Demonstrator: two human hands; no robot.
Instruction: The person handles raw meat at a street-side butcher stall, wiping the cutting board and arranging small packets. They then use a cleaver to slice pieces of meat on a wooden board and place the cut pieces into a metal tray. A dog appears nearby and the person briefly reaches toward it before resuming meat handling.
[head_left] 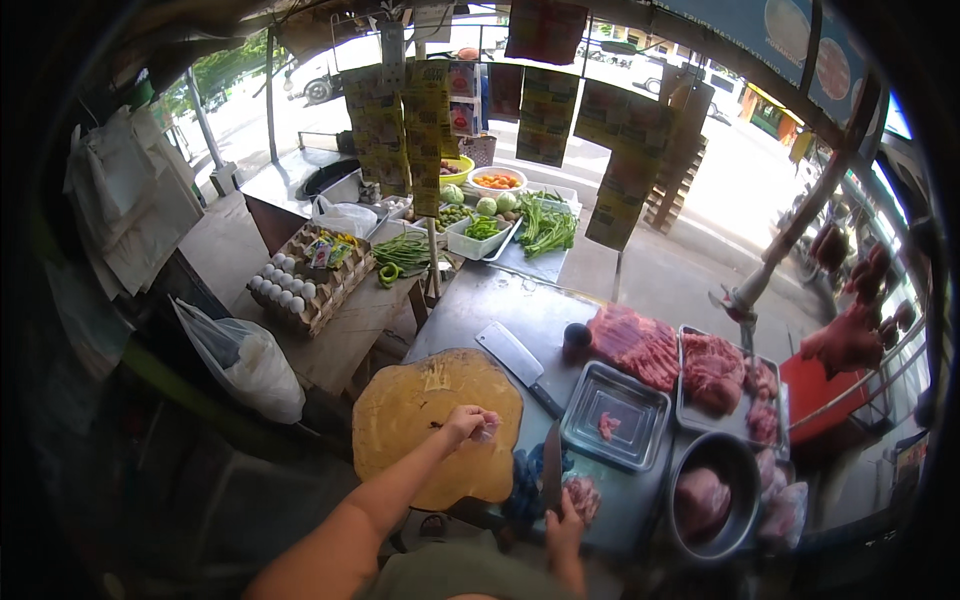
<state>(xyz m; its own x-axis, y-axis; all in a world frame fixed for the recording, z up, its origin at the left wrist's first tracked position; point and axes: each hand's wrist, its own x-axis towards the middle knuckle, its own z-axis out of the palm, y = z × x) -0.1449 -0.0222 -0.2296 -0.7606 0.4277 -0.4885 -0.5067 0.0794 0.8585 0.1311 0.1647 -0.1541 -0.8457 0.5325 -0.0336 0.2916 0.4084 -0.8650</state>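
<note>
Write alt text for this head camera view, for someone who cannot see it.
At a market meat stall, a person's left hand pinches a small scrap of meat above a round wooden chopping block, while the right hand holds a knife. A cleaver, a steel tray and raw meat slabs lie on the metal counter.

— What colour is the round chopping block (415,415)?

— Ochre yellow, with darker scuffs. The counter (500,300) under it is dull grey steel, and so is the tray (640,395).

— And the meat?

— The slabs (635,345) near the counter's far edge are red, streaked white. The cleaver (510,352) has a pale blade and black handle.

— The eggs (285,285)?

— White, in brown cartons.
</note>
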